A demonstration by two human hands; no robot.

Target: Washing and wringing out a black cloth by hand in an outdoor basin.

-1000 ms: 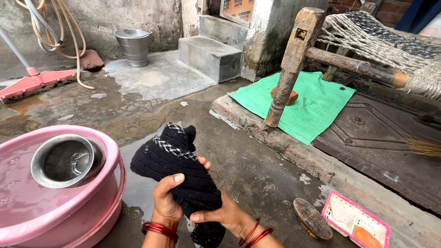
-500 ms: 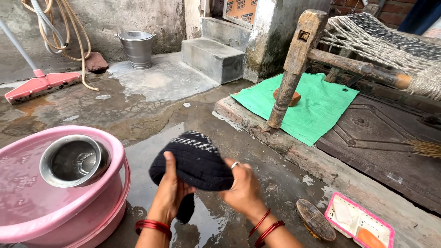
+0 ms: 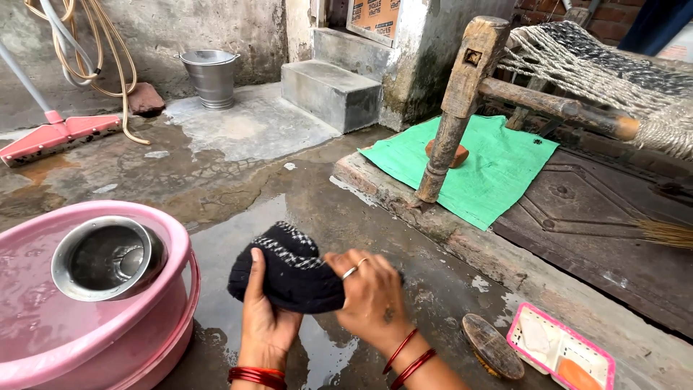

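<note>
Both hands hold a dark knitted cloth with a band of white pattern, bunched into a ball above the wet concrete floor, near the bottom edge of the view. The left hand is under and behind the cloth, with the palm toward it and the thumb standing up along its left side. The right hand closes over the right side of the cloth with the fingers bent on it (a ring shows on one finger). Red bangles are on both wrists. Just left of the hands stands a pink tub full of water, and a steel pot lies tilted in it, with its mouth toward the camera. On the floor to the right of the hands lies a wooden brush, and just beside it, near the bottom right corner, a pink and white soap tray with an orange bar inside. Farther back, a green mat lies under the wooden leg of a rope cot. At the far wall stand a metal bucket, a coiled hose and a pink floor wiper.
</note>
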